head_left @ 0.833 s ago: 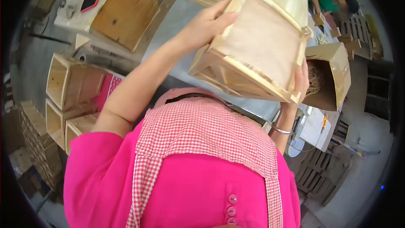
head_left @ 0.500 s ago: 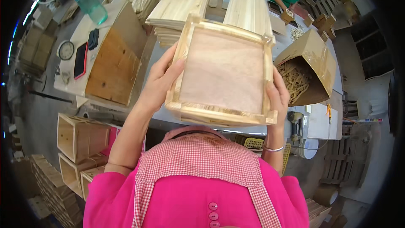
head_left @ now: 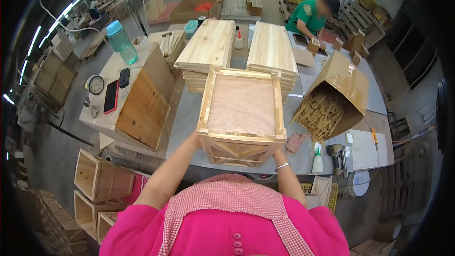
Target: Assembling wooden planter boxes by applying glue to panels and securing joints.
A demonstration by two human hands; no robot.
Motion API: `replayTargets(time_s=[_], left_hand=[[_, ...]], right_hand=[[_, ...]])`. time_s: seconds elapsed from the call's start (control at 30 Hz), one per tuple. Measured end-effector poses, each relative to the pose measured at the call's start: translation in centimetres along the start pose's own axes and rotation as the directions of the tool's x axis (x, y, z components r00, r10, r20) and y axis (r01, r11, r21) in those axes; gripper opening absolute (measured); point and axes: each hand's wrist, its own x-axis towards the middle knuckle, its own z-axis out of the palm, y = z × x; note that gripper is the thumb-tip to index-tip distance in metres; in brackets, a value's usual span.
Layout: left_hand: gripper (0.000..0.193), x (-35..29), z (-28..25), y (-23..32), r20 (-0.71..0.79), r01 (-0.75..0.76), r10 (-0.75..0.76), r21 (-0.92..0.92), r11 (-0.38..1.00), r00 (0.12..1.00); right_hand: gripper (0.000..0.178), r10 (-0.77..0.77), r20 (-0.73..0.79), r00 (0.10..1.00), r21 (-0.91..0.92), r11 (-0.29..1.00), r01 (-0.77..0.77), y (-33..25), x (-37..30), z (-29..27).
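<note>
A wooden crate point(head_left: 242, 106) with a framed thin panel facing up and crossed slats on its near side is over the front of the grey worktable. Against its lower left side is my left hand point(head_left: 193, 141), with the fingers hidden by the crate. On the opposite side my right hand point(head_left: 277, 153) grips it low down, mostly covered by the corner. Beyond the crate lie two stacks of pale wooden boards, a left stack point(head_left: 207, 45) and a right stack point(head_left: 273, 50). Between the stacks stands a small white bottle with a red tip point(head_left: 238, 40).
To the right a tipped cardboard box point(head_left: 343, 78) spills wooden strips point(head_left: 322, 113). Near it are a green-nozzled bottle point(head_left: 317, 161), a crumpled cloth point(head_left: 295, 142) and a nail gun point(head_left: 336, 156). At left a wooden cabinet point(head_left: 144, 106) carries a phone point(head_left: 111, 96). Across the table works a person point(head_left: 307, 15).
The crate has come down and tilted, so its braced near side now shows. My hands have moved from its upper sides to low on its near corners. The head view has tipped up.
</note>
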Motion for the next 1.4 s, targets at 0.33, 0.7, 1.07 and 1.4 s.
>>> replayTargets(time_s=[0.33,0.7,1.07,1.4], left_hand=[[0.071,-6.1,-1.4,2.6,0.366,-0.137,0.151,-0.062,0.989,0.918],[0.079,-5.2,0.2,16.0,0.434,-0.266,0.369,-0.28,0.922,0.822],[0.081,-11.8,-0.8,6.1,0.08,-0.321,0.327,-0.078,0.944,0.942],[0.065,-10.3,-3.5,3.6,0.136,-0.128,0.109,0.141,0.982,0.985]], right_hand=[[0.059,-0.009,0.027,1.0,-0.234,0.972,0.015,-16.9,-7.2,2.9],[0.055,-0.616,-0.083,0.783,0.061,0.782,0.621,-36.6,-4.3,3.2],[0.053,-0.272,-0.136,0.953,0.227,0.928,0.297,-23.6,-8.8,1.7],[0.049,-0.045,-0.043,0.998,0.178,0.983,0.052,-22.4,-7.2,-3.2]])
